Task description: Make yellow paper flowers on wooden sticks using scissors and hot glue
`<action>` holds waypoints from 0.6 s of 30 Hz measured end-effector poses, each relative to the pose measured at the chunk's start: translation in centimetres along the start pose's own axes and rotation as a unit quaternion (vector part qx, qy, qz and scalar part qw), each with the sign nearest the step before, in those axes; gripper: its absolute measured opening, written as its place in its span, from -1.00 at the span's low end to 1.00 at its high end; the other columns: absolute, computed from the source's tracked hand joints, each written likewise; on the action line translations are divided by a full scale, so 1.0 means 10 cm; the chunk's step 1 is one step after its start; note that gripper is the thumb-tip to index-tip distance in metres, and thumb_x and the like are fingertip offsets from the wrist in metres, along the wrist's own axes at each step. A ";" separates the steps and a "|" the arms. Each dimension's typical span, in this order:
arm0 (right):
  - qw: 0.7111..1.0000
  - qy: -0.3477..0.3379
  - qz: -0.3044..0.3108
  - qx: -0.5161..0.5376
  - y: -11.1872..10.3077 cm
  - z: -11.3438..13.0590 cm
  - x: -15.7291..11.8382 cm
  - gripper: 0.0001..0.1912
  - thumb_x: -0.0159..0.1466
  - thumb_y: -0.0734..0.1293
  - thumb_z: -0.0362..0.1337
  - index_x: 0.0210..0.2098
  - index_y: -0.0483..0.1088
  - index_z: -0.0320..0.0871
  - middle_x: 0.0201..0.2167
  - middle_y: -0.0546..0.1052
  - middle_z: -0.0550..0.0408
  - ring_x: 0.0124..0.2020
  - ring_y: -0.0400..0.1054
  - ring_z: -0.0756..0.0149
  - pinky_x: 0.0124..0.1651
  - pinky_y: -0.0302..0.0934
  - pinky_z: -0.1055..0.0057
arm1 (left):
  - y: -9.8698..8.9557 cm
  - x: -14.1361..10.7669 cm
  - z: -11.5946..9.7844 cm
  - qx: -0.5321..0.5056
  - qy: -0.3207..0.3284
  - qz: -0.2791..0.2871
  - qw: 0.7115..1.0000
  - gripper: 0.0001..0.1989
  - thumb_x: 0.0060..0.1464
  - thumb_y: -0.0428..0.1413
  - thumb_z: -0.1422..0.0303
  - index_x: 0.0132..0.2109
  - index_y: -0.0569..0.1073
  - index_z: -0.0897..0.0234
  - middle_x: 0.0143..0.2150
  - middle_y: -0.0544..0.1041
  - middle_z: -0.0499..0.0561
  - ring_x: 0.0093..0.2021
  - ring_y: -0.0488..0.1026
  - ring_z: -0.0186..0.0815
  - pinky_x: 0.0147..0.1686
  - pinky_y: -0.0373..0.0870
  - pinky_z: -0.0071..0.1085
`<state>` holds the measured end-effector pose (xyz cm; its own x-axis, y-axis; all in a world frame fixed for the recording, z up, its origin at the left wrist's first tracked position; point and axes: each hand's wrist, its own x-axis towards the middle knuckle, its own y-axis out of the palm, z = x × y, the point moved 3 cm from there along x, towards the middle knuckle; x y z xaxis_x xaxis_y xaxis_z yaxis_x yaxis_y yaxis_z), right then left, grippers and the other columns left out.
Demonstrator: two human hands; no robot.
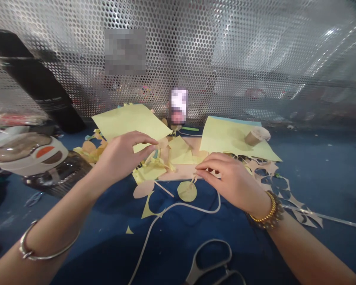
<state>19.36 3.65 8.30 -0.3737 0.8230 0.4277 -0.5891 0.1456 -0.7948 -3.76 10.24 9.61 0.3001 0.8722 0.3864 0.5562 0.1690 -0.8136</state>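
Note:
My left hand (124, 154) hovers over the paper pile, its thumb and forefinger close together beside a small pale pink scrap (163, 142). A large pale yellow sheet (130, 122) lies behind those fingers. My right hand (228, 180) rests with its fingertips on a pale pink paper sheet (178, 174). Just below them, a thin wooden stick (192, 181) meets a round yellow paper disc (186, 191). I cannot tell whether my right fingers grip the stick. Yellow paper scraps (150, 172) lie heaped beneath both hands.
Steel scissors (210, 263) lie near me on the blue cloth (320, 158), and a white cord (178, 206) curves past them. A kraft paper cup (255, 136) sits on a yellow sheet (225, 138). A black cylinder (35, 79) and a perforated metal wall (255, 47) stand behind.

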 end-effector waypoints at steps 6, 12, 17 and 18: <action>0.997 -0.012 -0.073 -0.026 -0.23 0.06 -0.04 -0.90 0.26 0.29 -0.36 -0.30 0.47 -0.16 -0.34 0.51 0.08 -0.26 0.39 0.31 -0.18 0.28 0.37 | 0.02 0.02 0.04 0.043 0.008 0.059 0.997 -0.81 0.09 0.05 0.21 -0.22 0.53 0.07 -0.15 0.58 -0.11 -0.23 0.48 -0.24 -0.26 0.32 -0.38; 0.993 -0.020 -0.098 -0.058 -0.40 0.14 -0.11 -0.91 0.26 0.30 -0.34 -0.30 0.46 -0.07 -0.31 0.52 0.11 -0.26 0.41 0.27 -0.17 0.29 0.32 | 0.15 -0.07 0.18 0.058 0.066 0.215 0.973 -0.74 0.10 -0.03 0.28 -0.20 0.55 0.11 -0.16 0.58 -0.03 -0.17 0.48 -0.20 -0.21 0.32 -0.35; 0.994 -0.015 -0.072 -0.087 -0.46 0.16 -0.19 -0.90 0.27 0.28 -0.29 -0.28 0.46 -0.01 -0.28 0.54 0.12 -0.23 0.42 0.24 -0.18 0.31 0.30 | 0.21 -0.19 0.34 0.061 0.064 0.259 0.962 -0.72 0.13 -0.06 0.27 -0.17 0.54 0.06 -0.13 0.58 -0.04 -0.14 0.49 -0.17 -0.23 0.34 -0.34; 0.994 -0.015 -0.068 -0.088 -0.47 0.16 -0.20 -0.89 0.28 0.28 -0.28 -0.28 0.46 -0.01 -0.28 0.54 0.11 -0.23 0.42 0.23 -0.20 0.32 0.30 | 0.20 -0.20 0.33 0.056 0.061 0.249 0.965 -0.72 0.14 -0.06 0.24 -0.14 0.53 0.05 -0.14 0.59 -0.03 -0.17 0.50 -0.18 -0.26 0.34 -0.36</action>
<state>21.70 0.45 11.86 -0.3217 0.7733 0.5464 -0.5022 0.3499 -0.7908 -5.82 10.35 5.71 0.6010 0.7990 -0.0224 0.2350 -0.2035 -0.9505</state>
